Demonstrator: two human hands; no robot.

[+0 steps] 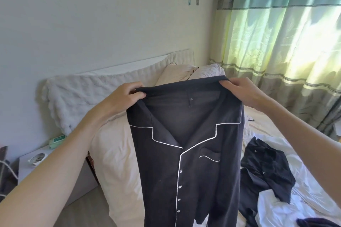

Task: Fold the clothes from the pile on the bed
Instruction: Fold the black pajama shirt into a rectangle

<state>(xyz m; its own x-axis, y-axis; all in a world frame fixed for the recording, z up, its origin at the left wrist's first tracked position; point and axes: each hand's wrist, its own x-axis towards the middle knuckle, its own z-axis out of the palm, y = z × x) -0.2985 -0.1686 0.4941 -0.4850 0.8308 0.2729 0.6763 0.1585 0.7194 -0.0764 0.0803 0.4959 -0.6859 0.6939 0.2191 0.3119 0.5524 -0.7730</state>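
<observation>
Item: dark pyjama shirt [186, 153], navy-black with white piping along the notched collar, front placket and chest pocket, a row of pale buttons down the front; held up in the air at frame centre, hanging lengthwise toward 6 o'clock, front facing the camera, its lower hem out of view. Left hand [123, 96], at 10 o'clock of the shirt, pinches the shoulder seam with thumb and curled fingers. Right hand [241, 90], at 1 o'clock of the shirt, pinches the opposite shoulder the same way; the top edge is drawn taut between the two. Beneath and behind: bed [313, 199] with rumpled white sheet. Pile of dark clothes [265, 167], at 4 o'clock of the shirt, lying on the sheet, crumpled, with small white star marks on the cloth. Cream pillow [114, 153] at 8 o'clock, partly behind the shirt; textured white blanket [83, 94] at 10 o'clock against the headboard. White bedside table [27, 167] at far 8 o'clock, bearing a green packet [57, 139] and a small dish. Green-and-grey striped curtain [280, 33] at 2 o'clock, sunlit.
</observation>
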